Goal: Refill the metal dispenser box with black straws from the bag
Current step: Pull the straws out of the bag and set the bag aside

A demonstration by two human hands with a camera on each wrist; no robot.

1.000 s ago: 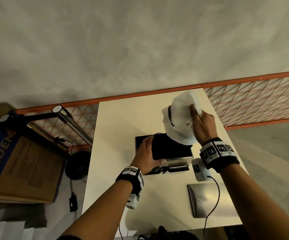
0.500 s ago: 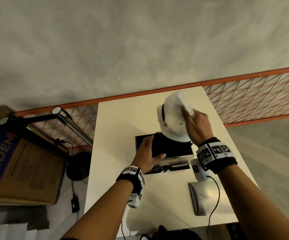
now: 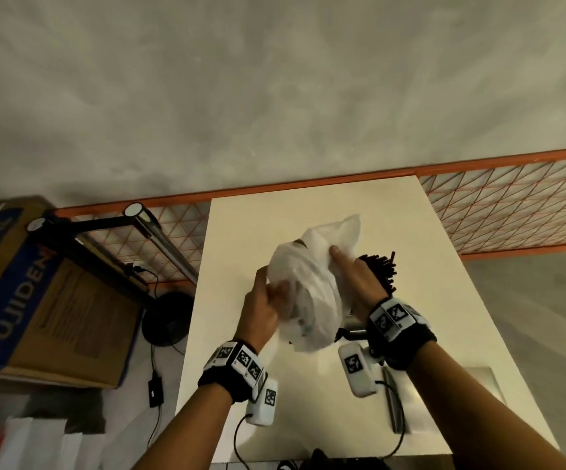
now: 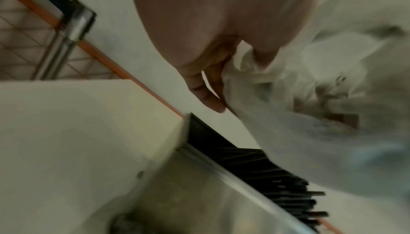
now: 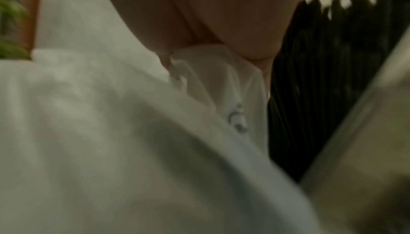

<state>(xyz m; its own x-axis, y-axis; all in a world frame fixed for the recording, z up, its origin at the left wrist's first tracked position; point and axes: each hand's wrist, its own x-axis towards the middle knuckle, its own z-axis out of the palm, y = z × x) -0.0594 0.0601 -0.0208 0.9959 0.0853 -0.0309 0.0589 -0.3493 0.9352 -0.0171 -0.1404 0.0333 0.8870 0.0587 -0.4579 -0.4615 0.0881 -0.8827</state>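
Black straws [image 3: 381, 273] fill the metal box [image 4: 199, 190] on the white bench [image 3: 240, 232], their ends poking out past your right hand [image 3: 359, 283]. White plastic bag [image 3: 312, 300] held above the box, crumpled. Your left hand [image 3: 261, 310] grips its near side, fingers [image 4: 208, 95] curled into the plastic; right hand's fingers pinch the far side.

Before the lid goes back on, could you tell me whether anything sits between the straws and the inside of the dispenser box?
Nothing visible blocks them: the black straws already lie in the open metal box. Both hands grip the white bag above it, hiding most of the box in the head view.
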